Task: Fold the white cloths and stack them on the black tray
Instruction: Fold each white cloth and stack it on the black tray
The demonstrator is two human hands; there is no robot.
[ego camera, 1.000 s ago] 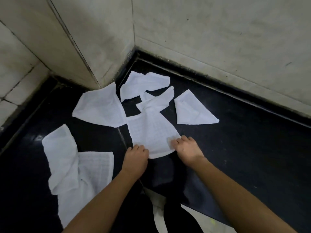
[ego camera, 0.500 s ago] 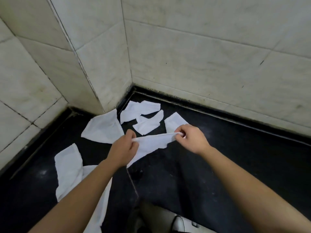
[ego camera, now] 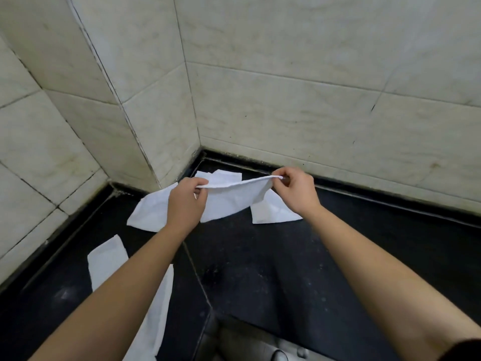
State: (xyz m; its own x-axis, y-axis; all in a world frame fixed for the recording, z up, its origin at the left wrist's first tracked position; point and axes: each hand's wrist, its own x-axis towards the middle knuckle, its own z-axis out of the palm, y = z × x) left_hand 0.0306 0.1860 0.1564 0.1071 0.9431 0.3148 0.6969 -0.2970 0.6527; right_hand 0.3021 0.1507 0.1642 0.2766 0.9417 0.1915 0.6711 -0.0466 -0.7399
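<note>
A white cloth [ego camera: 229, 198] hangs in the air, stretched between my hands. My left hand [ego camera: 186, 201] pinches its left top corner and my right hand [ego camera: 296, 191] pinches its right top corner. Below it, other white cloths lie flat on the black floor: one on the left [ego camera: 148, 211], one on the right [ego camera: 272, 212], one in the corner behind [ego camera: 223, 175], and a crumpled pair near my left forearm [ego camera: 109, 261]. No black tray is visible.
Pale marble walls [ego camera: 312, 100] close the corner at the back, and a pillar [ego camera: 104, 100] juts out at left. The black floor [ego camera: 260, 269] spreads out to the right. A grey object [ego camera: 247, 342] shows at the bottom edge.
Both hands took the cloth off the floor by its near edge and raised it. It now hangs higher and wider between them, and the camera has tilted up toward the wall.
</note>
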